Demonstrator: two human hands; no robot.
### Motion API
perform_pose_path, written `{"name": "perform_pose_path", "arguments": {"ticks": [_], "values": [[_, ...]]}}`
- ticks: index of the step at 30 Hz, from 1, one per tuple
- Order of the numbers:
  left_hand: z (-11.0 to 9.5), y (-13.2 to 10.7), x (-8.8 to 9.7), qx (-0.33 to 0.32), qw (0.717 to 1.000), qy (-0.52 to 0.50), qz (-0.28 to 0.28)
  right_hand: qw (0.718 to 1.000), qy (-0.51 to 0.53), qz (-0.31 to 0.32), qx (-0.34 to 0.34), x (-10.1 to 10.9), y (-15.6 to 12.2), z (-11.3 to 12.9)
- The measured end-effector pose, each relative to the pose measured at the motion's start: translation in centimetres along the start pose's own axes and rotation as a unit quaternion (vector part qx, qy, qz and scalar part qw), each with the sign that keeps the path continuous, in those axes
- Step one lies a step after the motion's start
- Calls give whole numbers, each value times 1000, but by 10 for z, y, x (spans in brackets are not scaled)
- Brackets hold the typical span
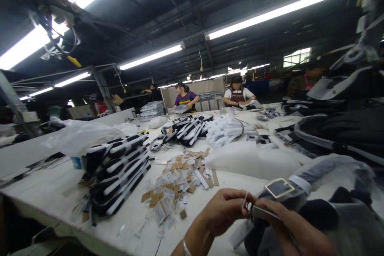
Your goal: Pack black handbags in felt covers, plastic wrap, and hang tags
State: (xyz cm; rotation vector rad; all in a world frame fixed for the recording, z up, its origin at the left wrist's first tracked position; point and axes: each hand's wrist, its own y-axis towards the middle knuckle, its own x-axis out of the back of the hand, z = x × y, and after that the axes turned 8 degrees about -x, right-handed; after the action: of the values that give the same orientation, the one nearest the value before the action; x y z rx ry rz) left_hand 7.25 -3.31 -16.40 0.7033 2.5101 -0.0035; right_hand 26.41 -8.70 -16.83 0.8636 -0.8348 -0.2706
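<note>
Low in the view my left hand, with a bracelet on its wrist, has its fingertips pinched at a small bright piece that is too small to name. My right hand meets it from the right, its fingers closed along a thin flat pale piece. Just behind the fingers lies a gold square buckle on a dark strap. Clear plastic wrap covers part of the strap and the dark padded item beside my right hand. My hands partly hide what lies under them.
Brown and white paper scraps lie mid-table. A stack of black items with white wrapping stands left. Behind are a white tube bundle and more black-and-white items. Two co-workers work at the far side. Dark bags crowd the right.
</note>
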Motion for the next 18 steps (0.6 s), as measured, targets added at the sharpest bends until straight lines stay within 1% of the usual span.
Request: {"name": "perform_pose_path", "arguments": {"ticks": [3, 5, 8, 11, 15, 18], "values": [[1, 1, -4, 3, 1000, 13, -11, 999, -45, -7, -19, 0, 3, -2], [0, 2, -9, -11, 999, 40, -11, 997, -76, -10, -24, 2, 6, -4], [-3, 1, -17, -57, 994, 94, -19, 995, -95, -3, 7, 5, 12, -4], [-1, -1, -24, -106, 986, 116, -48, 995, -89, 1, 32, 5, 19, -1], [4, -5, -26, -130, 980, 127, -83, 998, -65, -1, 8, 5, 22, 3], [6, -7, -29, -159, 974, 135, -86, 998, -45, -16, -33, 6, 21, 1]]}}
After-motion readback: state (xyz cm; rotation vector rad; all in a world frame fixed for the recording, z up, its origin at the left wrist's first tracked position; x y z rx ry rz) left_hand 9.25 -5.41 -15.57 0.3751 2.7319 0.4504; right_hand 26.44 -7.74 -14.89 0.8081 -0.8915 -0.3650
